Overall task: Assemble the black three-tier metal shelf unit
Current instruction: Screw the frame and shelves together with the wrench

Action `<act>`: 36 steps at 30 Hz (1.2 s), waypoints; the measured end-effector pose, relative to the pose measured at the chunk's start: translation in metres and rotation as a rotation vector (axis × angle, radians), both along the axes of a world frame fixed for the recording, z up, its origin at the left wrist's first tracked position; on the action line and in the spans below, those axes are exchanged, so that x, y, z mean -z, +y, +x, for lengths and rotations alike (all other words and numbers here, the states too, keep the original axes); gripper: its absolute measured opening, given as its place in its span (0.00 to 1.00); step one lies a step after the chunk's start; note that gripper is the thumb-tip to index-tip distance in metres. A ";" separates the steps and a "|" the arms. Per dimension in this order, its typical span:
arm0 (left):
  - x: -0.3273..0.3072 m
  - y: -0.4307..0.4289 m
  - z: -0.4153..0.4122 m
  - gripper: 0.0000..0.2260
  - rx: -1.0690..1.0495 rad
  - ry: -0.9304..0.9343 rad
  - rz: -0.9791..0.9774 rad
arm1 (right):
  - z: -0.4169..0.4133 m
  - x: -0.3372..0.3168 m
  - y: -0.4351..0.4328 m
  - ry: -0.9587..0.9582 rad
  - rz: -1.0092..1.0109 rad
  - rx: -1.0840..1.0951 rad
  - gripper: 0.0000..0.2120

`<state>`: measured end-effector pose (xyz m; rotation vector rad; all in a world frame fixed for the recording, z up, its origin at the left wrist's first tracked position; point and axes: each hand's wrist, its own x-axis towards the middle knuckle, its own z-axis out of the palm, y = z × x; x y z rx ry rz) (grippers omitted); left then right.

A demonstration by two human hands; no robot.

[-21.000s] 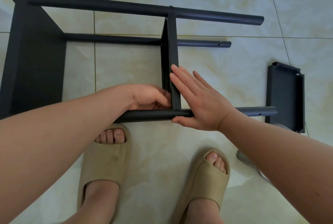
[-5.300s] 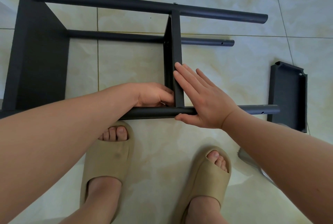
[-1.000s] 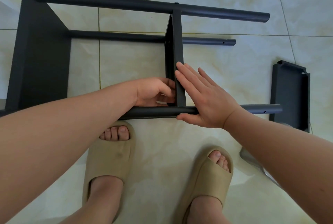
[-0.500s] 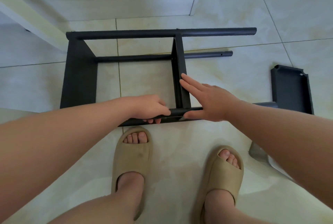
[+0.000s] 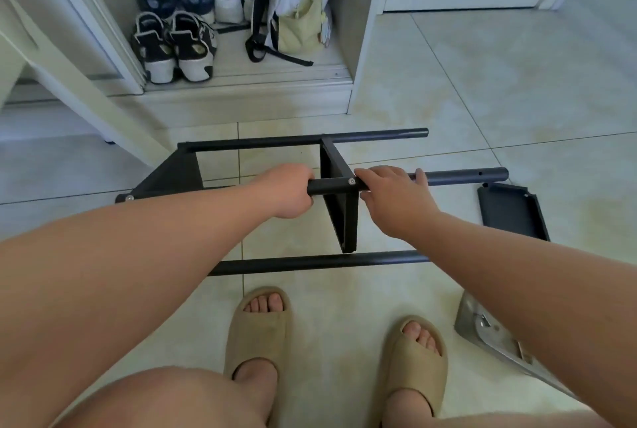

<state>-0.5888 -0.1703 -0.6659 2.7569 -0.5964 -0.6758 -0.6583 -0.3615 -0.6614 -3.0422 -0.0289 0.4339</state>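
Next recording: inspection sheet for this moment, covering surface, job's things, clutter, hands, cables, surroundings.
Surface: pale tiled floor.
Job's things: black frame on its side, two shelves fitted; third shelf loose at right.
Clutter: silvery packet at lower right.
Hands: left hand and right hand grip one pole, either side of middle shelf.
Cables: nothing seen.
Surroundings: shoes and bag in open cupboard.
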 end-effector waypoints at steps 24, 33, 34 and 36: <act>-0.004 0.002 0.012 0.12 -0.088 -0.384 -0.049 | 0.009 -0.011 -0.016 -0.058 0.126 0.018 0.32; 0.028 -0.009 0.046 0.26 -0.190 -0.352 0.075 | 0.066 0.017 -0.008 -0.033 0.175 0.103 0.33; 0.030 -0.010 0.047 0.28 -0.198 -0.347 0.089 | 0.069 0.019 -0.009 -0.029 0.175 0.101 0.33; 0.030 -0.013 0.047 0.31 -0.208 -0.334 0.109 | 0.072 0.020 -0.011 -0.040 0.169 0.094 0.33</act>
